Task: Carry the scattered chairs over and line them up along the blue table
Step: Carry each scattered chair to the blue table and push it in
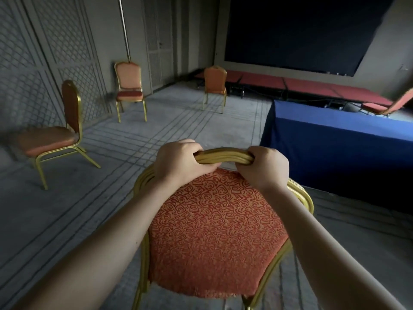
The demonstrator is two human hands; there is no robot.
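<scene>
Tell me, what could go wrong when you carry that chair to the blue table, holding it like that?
The left hand and right hand grip only the gold top rail of the chair, so it might swing or slip. Its legs are out of view below and could snag on the cloth-draped blue table close on the right. The padded back also hides part of the floor ahead, so tripping is possible.

Dim interior, flat grey light, source cannot be told. Near chair [214,231] sharpest and best lit. Far screen [301,30] almost black. Deep shadow at foot of blue desk [335,142]. Wall panels [33,63] bow from wide-angle distortion. Right-edge chair [388,106] smeared by blur.
</scene>
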